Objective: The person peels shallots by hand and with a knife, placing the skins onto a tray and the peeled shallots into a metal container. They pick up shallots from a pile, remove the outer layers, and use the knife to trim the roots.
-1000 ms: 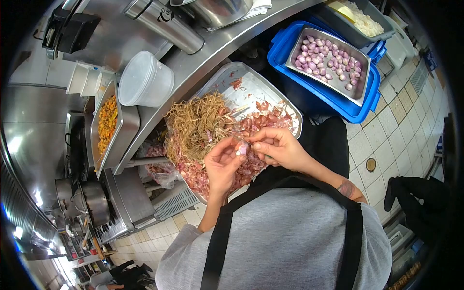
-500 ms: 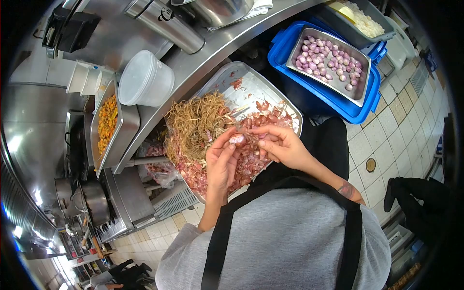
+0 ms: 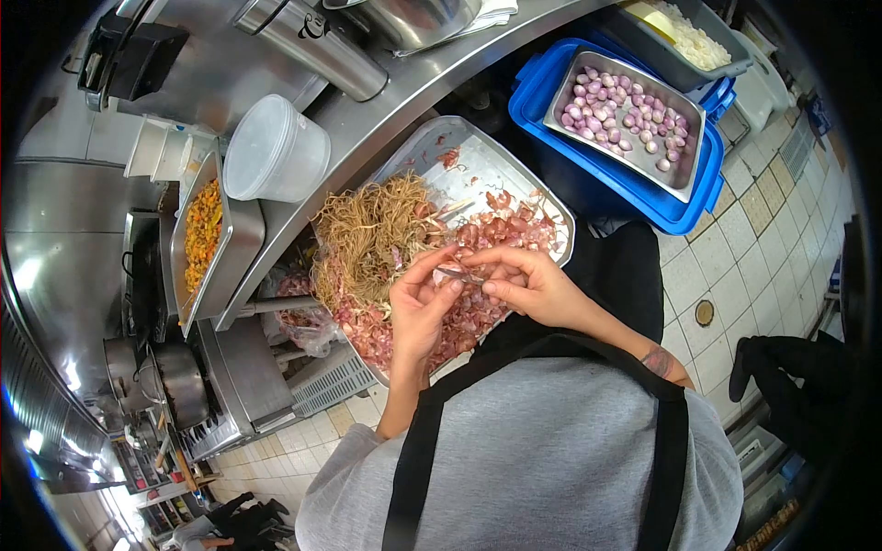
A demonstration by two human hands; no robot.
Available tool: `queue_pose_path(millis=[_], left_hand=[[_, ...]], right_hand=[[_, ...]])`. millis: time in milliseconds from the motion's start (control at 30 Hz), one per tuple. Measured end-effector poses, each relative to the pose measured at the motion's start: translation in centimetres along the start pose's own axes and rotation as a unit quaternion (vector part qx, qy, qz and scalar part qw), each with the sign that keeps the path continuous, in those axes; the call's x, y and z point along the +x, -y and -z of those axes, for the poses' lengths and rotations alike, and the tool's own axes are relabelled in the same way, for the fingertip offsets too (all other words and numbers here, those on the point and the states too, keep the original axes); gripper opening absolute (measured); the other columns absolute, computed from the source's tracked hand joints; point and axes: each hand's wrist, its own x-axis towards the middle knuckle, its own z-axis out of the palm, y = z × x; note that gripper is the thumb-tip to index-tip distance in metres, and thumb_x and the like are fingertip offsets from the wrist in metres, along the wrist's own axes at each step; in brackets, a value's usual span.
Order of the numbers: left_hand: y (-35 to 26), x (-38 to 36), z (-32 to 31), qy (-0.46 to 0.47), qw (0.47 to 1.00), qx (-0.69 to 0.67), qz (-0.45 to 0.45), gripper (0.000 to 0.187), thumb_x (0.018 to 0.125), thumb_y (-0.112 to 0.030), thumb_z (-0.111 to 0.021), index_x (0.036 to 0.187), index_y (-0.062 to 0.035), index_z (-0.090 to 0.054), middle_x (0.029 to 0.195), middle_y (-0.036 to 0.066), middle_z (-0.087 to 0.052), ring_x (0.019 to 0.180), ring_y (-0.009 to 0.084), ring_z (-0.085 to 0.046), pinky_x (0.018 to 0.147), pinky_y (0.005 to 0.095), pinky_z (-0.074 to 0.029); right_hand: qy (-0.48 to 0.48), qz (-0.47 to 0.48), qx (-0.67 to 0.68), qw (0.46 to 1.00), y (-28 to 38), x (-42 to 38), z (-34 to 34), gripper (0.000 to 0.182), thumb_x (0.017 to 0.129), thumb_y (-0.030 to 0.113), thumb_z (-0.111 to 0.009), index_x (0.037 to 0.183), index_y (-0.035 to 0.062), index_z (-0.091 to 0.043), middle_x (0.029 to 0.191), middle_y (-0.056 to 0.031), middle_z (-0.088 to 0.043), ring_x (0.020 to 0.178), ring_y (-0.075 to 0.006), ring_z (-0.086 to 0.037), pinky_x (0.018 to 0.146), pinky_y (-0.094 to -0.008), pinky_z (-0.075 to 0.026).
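Over a large metal tray (image 3: 478,156), my left hand (image 3: 421,308) pinches a shallot (image 3: 445,274) between thumb and fingers. My right hand (image 3: 525,280) meets it from the right, closed on a small knife (image 3: 462,275) whose dark thin blade lies against the shallot. Beneath both hands spread reddish shallot skins (image 3: 367,338). A tangle of dry brown roots (image 3: 372,230) is heaped at the tray's left, and unpeeled shallots (image 3: 501,227) lie to the upper right of my hands.
Peeled shallots fill part of a metal pan (image 3: 687,174) on a blue bin (image 3: 675,219). A steel counter edge (image 3: 404,92) runs along the tray's far side, carrying a lidded tub (image 3: 276,151). Another person's dark-clothed legs (image 3: 795,376) are at the right.
My right hand has moved slightly left and closer to my left hand. The blade now shows across the shallot, which has turned in my left fingers.
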Motion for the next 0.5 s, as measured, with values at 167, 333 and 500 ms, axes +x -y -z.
queue_pose_path(millis=[167, 333, 500], left_hand=[[-0.2, 0.2, 0.2, 0.044, 0.995, 0.08, -0.039, 0.041, 0.073, 0.013, -0.06, 0.112, 0.0043, -0.056, 0.106, 0.008, -0.051, 0.096, 0.0136, -0.052, 0.083, 0.0231, -0.043], [-0.8, 0.3, -0.1, 0.061, 0.992, 0.108, -0.023, 0.043, 0.072, 0.013, -0.062, 0.113, 0.0039, -0.056, 0.107, 0.008, -0.051, 0.096, 0.0125, -0.052, 0.081, 0.0223, -0.044], [-1.3, 0.3, 0.7, 0.09, 0.988, 0.128, -0.019, 0.044, 0.07, 0.012, -0.064, 0.113, 0.0029, -0.057, 0.104, 0.007, -0.051, 0.094, 0.0122, -0.053, 0.079, 0.0216, -0.046]], right_hand=[[-0.008, -0.002, -0.014, 1.0, 0.0, 0.0, -0.1, 0.035, 0.085, 0.007, -0.056, 0.119, 0.0058, -0.054, 0.072, 0.0011, -0.058, 0.063, -0.0019, -0.05, 0.056, -0.0194, -0.04], [0.013, -0.025, 0.0, 1.0, 0.1, 0.1, 0.1, 0.035, 0.085, 0.006, -0.056, 0.119, 0.0043, -0.055, 0.083, -0.0014, -0.063, 0.067, -0.0026, -0.051, 0.059, -0.0195, -0.042], [-0.013, 0.021, -0.004, 1.0, -0.2, 0.3, -0.4, 0.03, 0.085, 0.005, -0.056, 0.115, 0.0018, -0.057, 0.099, -0.0068, -0.066, 0.084, -0.0065, -0.058, 0.073, -0.0222, -0.047]])
